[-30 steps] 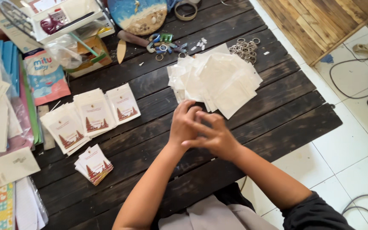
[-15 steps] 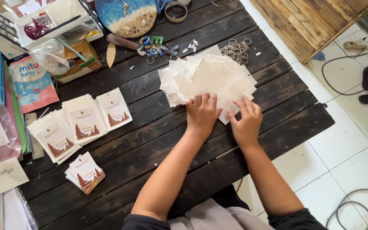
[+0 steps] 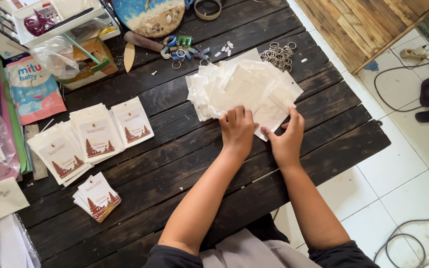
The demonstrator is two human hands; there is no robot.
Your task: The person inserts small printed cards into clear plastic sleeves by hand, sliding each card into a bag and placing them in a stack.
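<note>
Both hands rest on the pouch pile point(image 3: 244, 89); key rings point(image 3: 279, 53) lie behind it, packed cards point(image 3: 88, 136) far left on the surface point(image 3: 175, 164).

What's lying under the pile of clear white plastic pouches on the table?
The pile of clear white plastic pouches rests on the dark wooden slat table. Both hands, left and right, press its near edge. Anything beneath the pile is covered.
</note>
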